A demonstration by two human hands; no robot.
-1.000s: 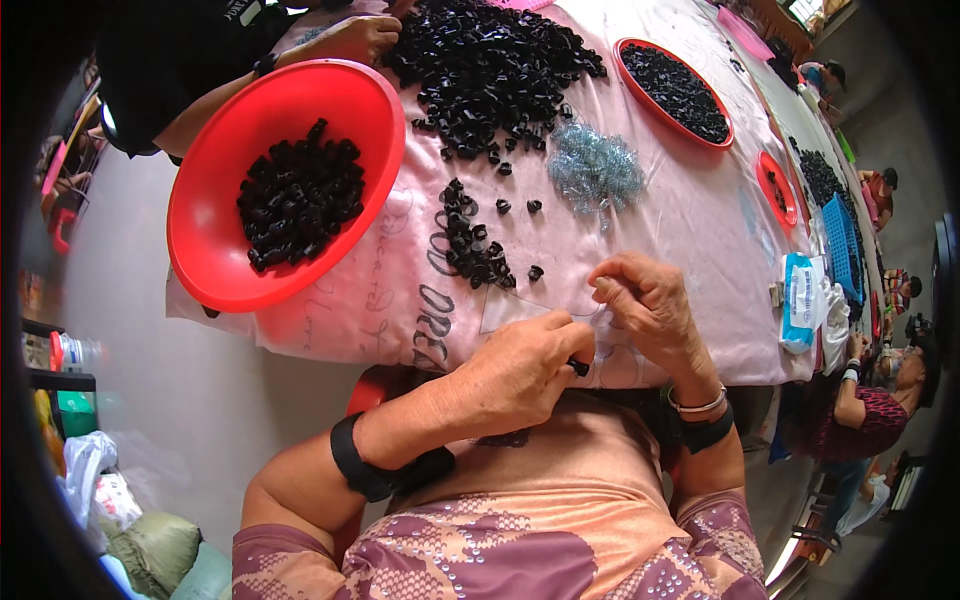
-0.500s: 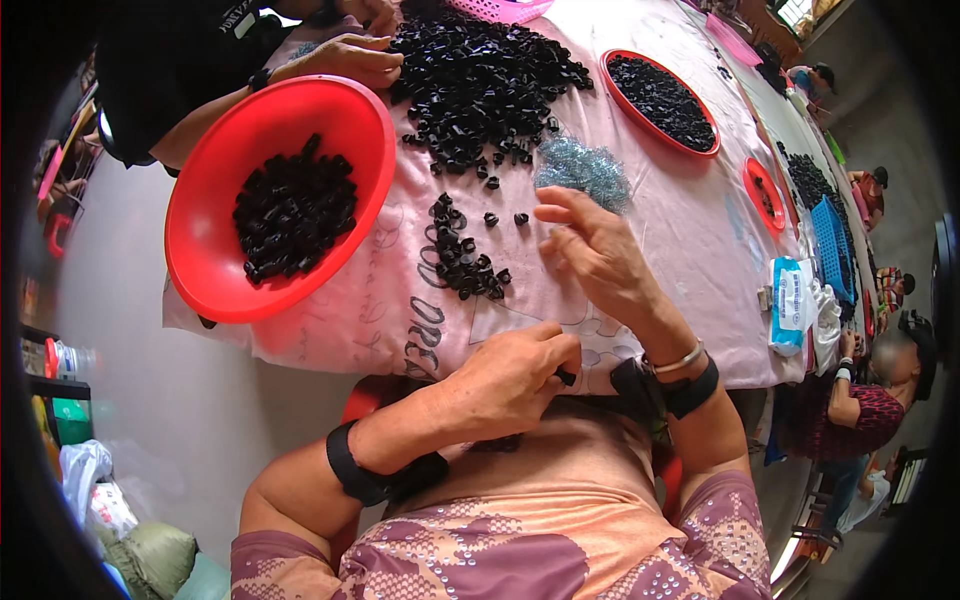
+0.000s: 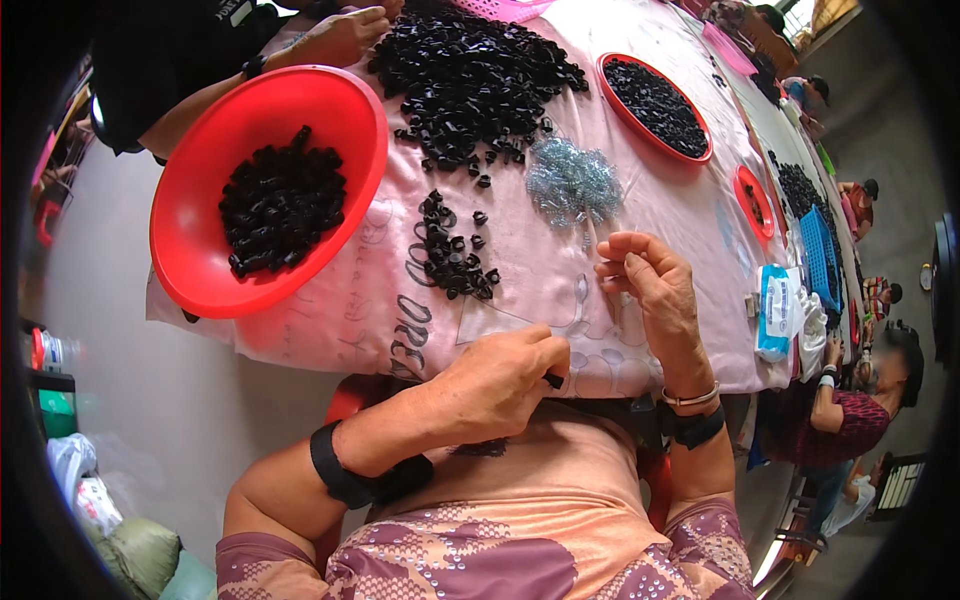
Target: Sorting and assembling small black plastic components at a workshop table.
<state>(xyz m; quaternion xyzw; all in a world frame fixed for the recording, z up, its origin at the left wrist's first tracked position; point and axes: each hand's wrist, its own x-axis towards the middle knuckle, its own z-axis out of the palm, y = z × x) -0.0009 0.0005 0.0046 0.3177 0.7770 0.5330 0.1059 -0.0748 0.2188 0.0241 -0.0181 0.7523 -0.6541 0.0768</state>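
My left hand (image 3: pixel 500 375) is closed around a small black plastic part (image 3: pixel 554 380), whose end shows past the curled fingers, in front of my body at the table's near edge. My right hand (image 3: pixel 655 290) hovers over the cloth with fingers bent and drawn together; whatever sits between the fingertips is too small to make out. Just beyond it lies a tangled heap of tiny, shiny bluish-silver coils that look like springs (image 3: pixel 575 182). Left of these, a small cluster of black plastic parts (image 3: pixel 462 262) lies loose on the pink cloth (image 3: pixel 510 325).
A big red bowl (image 3: pixel 360 160) with black parts stands at the left. Behind spreads a large heap of black parts (image 3: pixel 475 75). To the right are a red tray (image 3: pixel 606 90), a smaller red dish (image 3: pixel 742 185), a wipes pack (image 3: pixel 775 315) and a blue basket (image 3: pixel 822 260). A co-worker's hand (image 3: pixel 345 38) works at far left.
My right hand has moved back from the coil heap, toward me and to the right, its fingers drawing closer together. My left hand keeps its hold on the black part.
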